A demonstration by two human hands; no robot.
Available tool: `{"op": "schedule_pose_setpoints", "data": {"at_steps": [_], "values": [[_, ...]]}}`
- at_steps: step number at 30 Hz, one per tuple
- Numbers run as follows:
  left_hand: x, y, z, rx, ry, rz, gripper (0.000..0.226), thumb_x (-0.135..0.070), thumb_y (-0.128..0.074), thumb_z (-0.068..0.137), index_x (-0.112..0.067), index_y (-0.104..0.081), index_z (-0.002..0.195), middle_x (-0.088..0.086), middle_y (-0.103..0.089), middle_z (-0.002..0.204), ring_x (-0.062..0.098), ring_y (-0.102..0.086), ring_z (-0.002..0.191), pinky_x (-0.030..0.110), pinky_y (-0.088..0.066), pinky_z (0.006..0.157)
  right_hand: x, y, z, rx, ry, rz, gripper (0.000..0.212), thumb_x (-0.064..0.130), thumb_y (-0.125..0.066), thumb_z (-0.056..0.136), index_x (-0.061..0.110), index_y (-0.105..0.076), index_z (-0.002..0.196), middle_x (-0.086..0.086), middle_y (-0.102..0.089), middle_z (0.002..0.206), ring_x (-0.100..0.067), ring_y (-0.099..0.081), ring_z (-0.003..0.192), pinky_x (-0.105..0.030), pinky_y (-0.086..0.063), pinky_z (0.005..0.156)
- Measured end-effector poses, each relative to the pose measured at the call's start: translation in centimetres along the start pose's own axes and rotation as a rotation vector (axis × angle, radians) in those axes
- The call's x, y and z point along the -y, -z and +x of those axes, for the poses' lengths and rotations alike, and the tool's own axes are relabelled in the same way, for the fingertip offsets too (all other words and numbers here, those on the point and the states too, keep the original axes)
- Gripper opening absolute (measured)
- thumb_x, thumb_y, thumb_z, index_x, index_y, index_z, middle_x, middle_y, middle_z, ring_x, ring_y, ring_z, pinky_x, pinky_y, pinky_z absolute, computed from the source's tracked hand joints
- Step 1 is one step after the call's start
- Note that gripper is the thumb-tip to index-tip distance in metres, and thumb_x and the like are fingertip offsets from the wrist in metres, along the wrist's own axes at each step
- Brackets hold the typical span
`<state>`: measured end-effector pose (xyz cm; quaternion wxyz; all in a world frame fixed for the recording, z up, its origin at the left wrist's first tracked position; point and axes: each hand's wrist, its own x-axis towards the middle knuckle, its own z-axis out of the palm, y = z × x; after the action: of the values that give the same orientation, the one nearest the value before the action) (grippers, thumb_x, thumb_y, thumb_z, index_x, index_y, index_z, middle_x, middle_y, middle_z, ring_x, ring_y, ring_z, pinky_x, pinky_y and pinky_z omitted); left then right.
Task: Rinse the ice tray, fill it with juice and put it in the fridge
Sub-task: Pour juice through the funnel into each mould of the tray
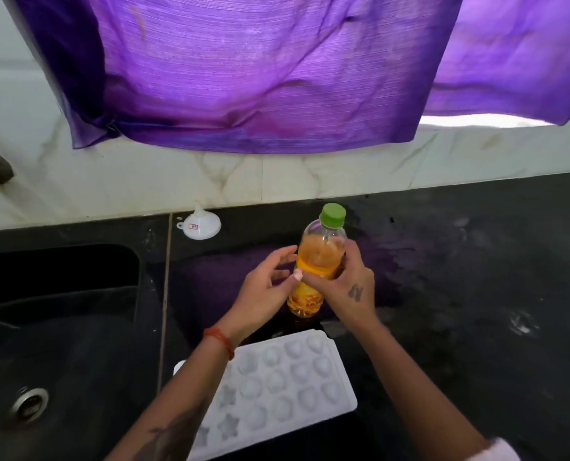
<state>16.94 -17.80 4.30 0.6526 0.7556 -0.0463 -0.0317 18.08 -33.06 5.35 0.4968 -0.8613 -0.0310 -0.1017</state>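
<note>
A clear plastic juice bottle [320,261] with a ribbed green screw cap [333,215] stands upright on the glossy black stone counter [476,294], its rounded shoulder clear above cloudy orange juice and a yellow-orange printed label around its lower body. The right hand [346,281] wraps its fingers and thumb round the bottle's middle, grasping it. The left hand [270,284] sits just left of the bottle with fingers spread and relaxed; whether its fingertips touch the plastic cannot be told, and it grips nothing. A thin orange-red thread band [220,341] circles the left wrist.

Near the viewer, partly under the left forearm, lies the white matte ice tray [277,387], a flat rectangle with rounded corners, moulded with rows of shallow wells, some heart-like, some star-shaped. It rests on the counter just right of the sink edge, its wells showing no juice.

On the left, a dark, smooth-walled sink [60,327] drops below the counter, with a round metal drain [29,405] in its floor. At the far edge of the counter, a small white plastic funnel [199,224] sits mouth down, spout up. Behind it runs a pale marble-patterned tile wall [143,184], and above hangs a sheer purple curtain [243,71] with fine horizontal weave, draped in soft folds.
</note>
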Motion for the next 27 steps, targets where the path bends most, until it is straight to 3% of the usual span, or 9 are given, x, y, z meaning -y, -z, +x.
{"op": "schedule_pose_setpoints", "data": {"at_steps": [3, 5, 7, 10, 13, 15, 18, 22, 27], "values": [[-0.6, -0.7, -0.8, 0.011, 0.032, -0.043, 0.043, -0.019, -0.062, 0.087, -0.031, -0.047, 0.125, -0.004, -0.054, 0.129, 0.017, -0.055, 0.117, 0.037, -0.05, 0.096, 0.1, 1.4, 0.6, 0.229, -0.015, -0.003, 0.077, 0.044, -0.081, 0.062, 0.023, -0.042, 0.126, 0.009, -0.059, 0.109, -0.011, -0.06, 0.102, -0.018, -0.049, 0.076], [-1.0, -0.7, -1.1, 0.028, 0.07, -0.059, 0.051, -0.027, -0.07, 0.079, -0.032, -0.047, 0.125, -0.004, -0.055, 0.128, 0.016, -0.056, 0.116, 0.037, -0.051, 0.094, 0.8, 3.4, 1.6, 0.412, -0.032, -0.04, 0.087, 0.039, -0.082, 0.063, 0.021, -0.038, 0.136, 0.003, -0.057, 0.125, -0.018, -0.055, 0.116, -0.03, -0.051, 0.09], [-1.6, -0.8, -1.3, 0.039, 0.061, -0.031, 0.058, -0.032, -0.074, 0.073, -0.038, -0.046, 0.122, -0.011, -0.056, 0.125, 0.014, -0.056, 0.115, 0.029, -0.053, 0.09, 2.5, 6.0, 2.7, 0.481, -0.051, -0.077, 0.096, 0.039, -0.082, 0.063, 0.024, -0.032, 0.143, -0.002, -0.049, 0.138, -0.022, -0.051, 0.121, -0.042, -0.048, 0.098], [-2.4, -1.4, -1.0, -0.003, 0.0, 0.058, 0.078, -0.032, -0.079, 0.07, -0.037, -0.036, 0.134, -0.012, -0.049, 0.132, 0.01, -0.052, 0.118, 0.029, -0.049, 0.093, 6.7, 8.3, 4.0, 0.372, 0.099, -0.164, 0.073, 0.053, -0.069, 0.071, 0.024, -0.045, 0.133, 0.002, -0.06, 0.117, -0.014, -0.06, 0.099, -0.033, -0.053, 0.083], [-3.2, -2.6, -0.2, -0.1, -0.022, 0.148, 0.097, -0.042, -0.08, 0.065, -0.03, -0.025, 0.144, -0.01, -0.046, 0.139, 0.011, -0.051, 0.12, 0.034, -0.046, 0.098, 10.1, 7.5, 5.0, 0.243, 0.343, -0.505, 0.051, 0.059, -0.051, 0.084, 0.016, -0.063, 0.109, 0.006, -0.063, 0.086, -0.006, -0.055, 0.07, -0.016, -0.038, 0.058], [-3.1, -3.5, 0.1, -0.171, -0.049, 0.19, 0.087, -0.045, -0.078, 0.067, -0.032, -0.03, 0.139, -0.008, -0.054, 0.133, 0.012, -0.055, 0.116, 0.032, -0.046, 0.096, 11.2, 6.5, 5.3, 0.282, 0.408, -0.732, 0.052, 0.057, -0.045, 0.088, 0.01, -0.063, 0.1, -0.001, -0.061, 0.081, -0.012, -0.052, 0.07, -0.022, -0.037, 0.06], [-2.5, -3.9, 0.1, -0.241, -0.088, 0.252, 0.071, -0.048, -0.073, 0.072, -0.036, -0.036, 0.132, -0.011, -0.059, 0.122, 0.007, -0.058, 0.106, 0.02, -0.046, 0.083, 10.7, 5.5, 5.5, 0.303, 0.506, -0.911, 0.042, 0.046, -0.044, 0.094, 0.007, -0.054, 0.108, -0.006, -0.054, 0.082, -0.016, -0.047, 0.072, -0.027, -0.037, 0.065], [-2.3, -3.5, 0.2, -0.236, -0.106, 0.262, 0.07, -0.052, -0.069, 0.073, -0.04, -0.035, 0.132, -0.02, -0.055, 0.113, 0.004, -0.056, 0.101, 0.02, -0.046, 0.081, 9.9, 5.4, 5.6, 0.359, 0.659, -0.851, 0.031, 0.033, -0.043, 0.096, 0.007, -0.052, 0.11, -0.01, -0.062, 0.095, -0.015, -0.046, 0.075, -0.027, -0.035, 0.066], [-2.6, -3.0, 0.6, -0.182, -0.088, 0.244, 0.066, -0.042, -0.073, 0.074, -0.041, -0.037, 0.13, -0.014, -0.057, 0.113, 0.009, -0.06, 0.101, 0.033, -0.053, 0.087, 9.9, 7.7, 7.0, 0.666, 0.8, -0.787, 0.026, 0.023, -0.049, 0.094, 0.013, -0.054, 0.117, -0.009, -0.057, 0.114, -0.022, -0.05, 0.103, -0.032, -0.042, 0.087]]}}
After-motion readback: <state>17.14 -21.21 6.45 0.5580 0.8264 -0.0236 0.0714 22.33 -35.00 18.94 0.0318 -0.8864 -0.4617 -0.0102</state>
